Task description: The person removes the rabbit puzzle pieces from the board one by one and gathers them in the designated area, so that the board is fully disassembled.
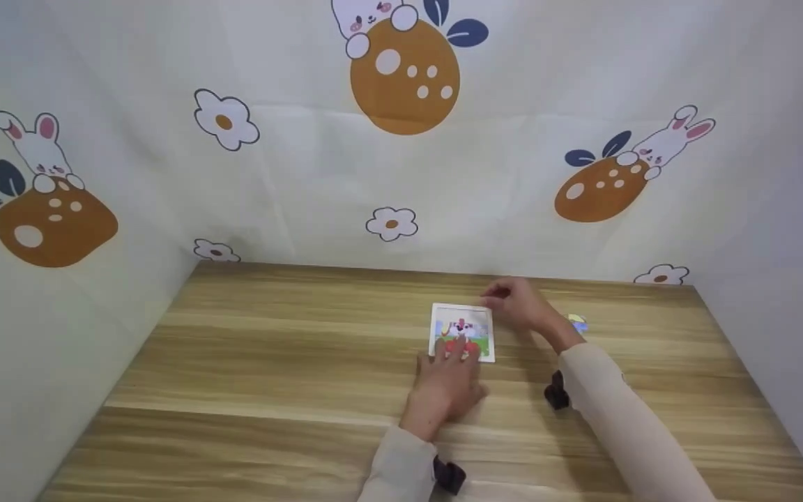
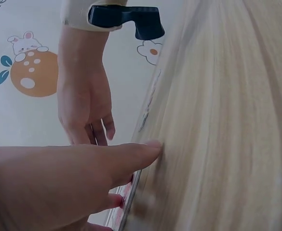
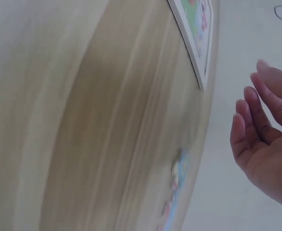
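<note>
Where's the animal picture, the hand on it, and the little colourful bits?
Animal picture [image 1: 462,326], head view: the animal's face.
Left hand [image 1: 449,383], head view: back of the hand.
Colourful bits [image 1: 580,325], head view: blue part.

Passage over tabletop [image 1: 269,348] left of picture board [image 1: 461,327]; hands [image 1: 449,383] [image 1: 523,307] block near edge, far-right corner.

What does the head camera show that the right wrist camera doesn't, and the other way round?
Only the head view shows the left hand, which touches the framed picture, and the rabbit-and-orange prints on the backdrop.

Only the right wrist view shows the palm side of the right hand and pink patches among the loose pieces.

Both share the right hand, framed picture, some loose pieces, wooden table, backdrop and a flower print.
</note>
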The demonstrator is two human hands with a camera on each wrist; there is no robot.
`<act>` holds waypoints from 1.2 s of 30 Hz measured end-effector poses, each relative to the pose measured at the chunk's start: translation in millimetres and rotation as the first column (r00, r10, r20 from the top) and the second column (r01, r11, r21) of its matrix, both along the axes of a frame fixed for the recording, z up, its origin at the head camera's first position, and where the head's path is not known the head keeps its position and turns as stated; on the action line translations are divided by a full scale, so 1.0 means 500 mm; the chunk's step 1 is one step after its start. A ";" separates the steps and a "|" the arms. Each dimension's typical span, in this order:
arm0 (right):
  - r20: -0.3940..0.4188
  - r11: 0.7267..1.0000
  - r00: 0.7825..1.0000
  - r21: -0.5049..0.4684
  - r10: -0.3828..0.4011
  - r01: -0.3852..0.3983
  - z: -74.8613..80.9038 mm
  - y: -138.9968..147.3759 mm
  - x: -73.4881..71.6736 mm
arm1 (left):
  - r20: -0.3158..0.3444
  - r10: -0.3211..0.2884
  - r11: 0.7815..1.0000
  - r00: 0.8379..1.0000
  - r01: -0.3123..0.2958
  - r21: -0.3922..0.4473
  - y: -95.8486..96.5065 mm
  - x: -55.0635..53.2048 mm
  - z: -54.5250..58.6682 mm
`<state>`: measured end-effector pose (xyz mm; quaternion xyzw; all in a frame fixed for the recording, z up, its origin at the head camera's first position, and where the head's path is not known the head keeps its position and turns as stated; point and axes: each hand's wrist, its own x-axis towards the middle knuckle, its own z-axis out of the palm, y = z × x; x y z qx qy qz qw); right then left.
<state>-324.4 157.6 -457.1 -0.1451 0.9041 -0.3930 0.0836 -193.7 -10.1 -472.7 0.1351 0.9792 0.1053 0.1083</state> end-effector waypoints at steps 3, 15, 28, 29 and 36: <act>-0.002 1.000 1.000 -0.017 0.023 -0.023 -0.006 -0.018 0.004 | 0.013 -0.013 1.000 1.000 0.013 -0.009 0.000 0.000 0.003; 0.066 0.998 0.997 -0.033 0.050 -0.047 -0.039 -0.070 0.010 | 0.058 -0.039 0.999 0.998 0.040 -0.014 -0.006 -0.008 0.001; 0.099 0.991 0.986 -0.033 0.135 -0.133 -0.048 -0.079 0.012 | 0.066 -0.052 0.998 0.996 0.054 -0.036 -0.010 -0.005 0.004; 0.095 0.990 0.985 -0.030 0.143 -0.141 -0.048 -0.079 0.012 | 0.067 -0.054 0.998 0.996 0.056 -0.039 -0.010 -0.005 0.004; 0.100 0.986 0.981 -0.019 0.167 -0.166 -0.043 -0.082 0.015 | 0.080 -0.043 0.999 0.996 0.045 -0.013 -0.008 -0.008 0.004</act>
